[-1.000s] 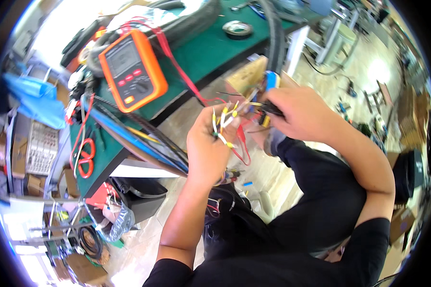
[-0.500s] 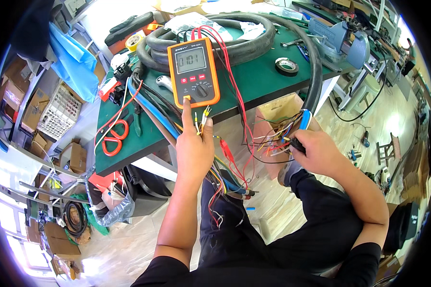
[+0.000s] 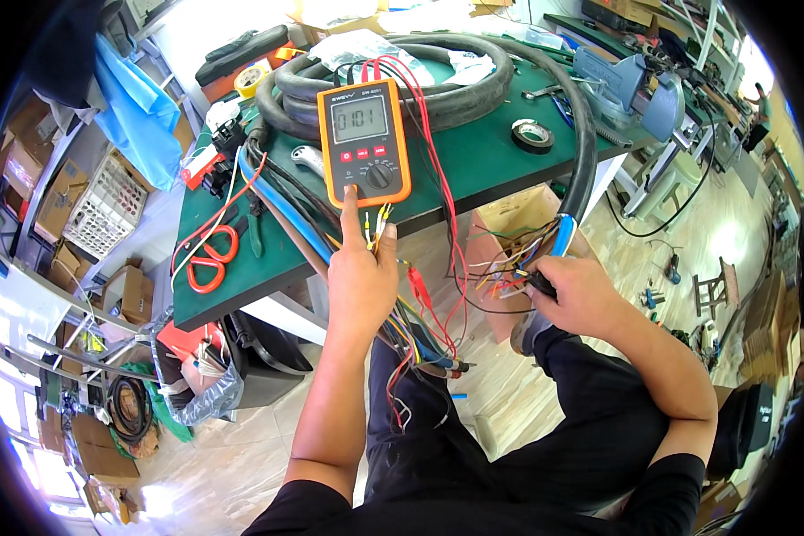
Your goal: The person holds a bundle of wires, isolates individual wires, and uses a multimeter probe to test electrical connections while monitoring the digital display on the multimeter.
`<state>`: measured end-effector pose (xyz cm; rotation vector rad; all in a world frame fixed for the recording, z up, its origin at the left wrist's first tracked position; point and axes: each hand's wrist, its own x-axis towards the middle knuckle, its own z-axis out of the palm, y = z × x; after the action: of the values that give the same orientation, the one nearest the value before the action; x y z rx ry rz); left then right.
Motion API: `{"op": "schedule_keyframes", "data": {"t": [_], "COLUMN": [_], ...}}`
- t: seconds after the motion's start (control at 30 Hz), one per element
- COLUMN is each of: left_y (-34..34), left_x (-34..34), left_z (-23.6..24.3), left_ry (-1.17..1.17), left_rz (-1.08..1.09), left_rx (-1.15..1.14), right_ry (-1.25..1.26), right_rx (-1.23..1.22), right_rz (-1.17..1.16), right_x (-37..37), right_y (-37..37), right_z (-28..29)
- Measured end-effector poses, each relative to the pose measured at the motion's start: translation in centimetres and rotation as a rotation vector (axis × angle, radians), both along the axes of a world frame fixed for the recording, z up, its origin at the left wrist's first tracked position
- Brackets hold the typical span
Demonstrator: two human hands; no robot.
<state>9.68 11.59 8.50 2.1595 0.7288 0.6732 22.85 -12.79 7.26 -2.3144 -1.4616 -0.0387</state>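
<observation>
My left hand (image 3: 364, 284) is at the orange-framed handheld meter (image 3: 364, 143), its index finger stretched onto the meter's lower edge. Thin wires with yellow-sleeved ends (image 3: 382, 219) rise between that finger and the thumb; the curled fingers are mostly hidden. My right hand (image 3: 573, 295) pinches a black test clip (image 3: 541, 286) beside a fan of coloured wires (image 3: 514, 268) from the thick black cable (image 3: 583, 170). A red clip (image 3: 420, 290) hangs near the left hand's wires. Red and black leads run from the meter's top.
The green-topped table (image 3: 473, 174) carries the coiled cable (image 3: 500, 76), black tape roll (image 3: 532, 136), red-handled scissors (image 3: 210, 259) and a blue vise (image 3: 621, 80). An open carton (image 3: 527, 214) stands below its edge. At left is a lined waste bin (image 3: 214, 393).
My right hand has shifted slightly left and down with the black clip and wires. The left index finger stays at the meter's lower edge, and the display looks the same.
</observation>
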Motion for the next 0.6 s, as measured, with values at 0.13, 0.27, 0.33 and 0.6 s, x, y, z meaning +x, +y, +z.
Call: {"op": "schedule_keyframes", "data": {"t": [0.13,0.27,0.33,0.6], "left_y": [0.4,0.8,0.8,0.6], "left_x": [-0.3,-0.7,-0.6,-0.7], "left_z": [0.7,0.4,0.9,-0.8], "left_ry": [0.033,0.002,0.060,-0.042], "left_rz": [-0.057,-0.086,-0.071,-0.086], "left_rx": [-0.037,-0.007,-0.022,0.041], "right_ry": [0.000,-0.006,-0.010,0.025], "right_rx": [0.002,0.009,0.001,0.044], "right_rz": [-0.008,0.002,0.001,0.009], "right_x": [-0.2,-0.6,-0.7,-0.8], "right_y": [0.1,0.6,0.7,1.2], "right_z": [0.0,0.5,0.5,0.2]}}
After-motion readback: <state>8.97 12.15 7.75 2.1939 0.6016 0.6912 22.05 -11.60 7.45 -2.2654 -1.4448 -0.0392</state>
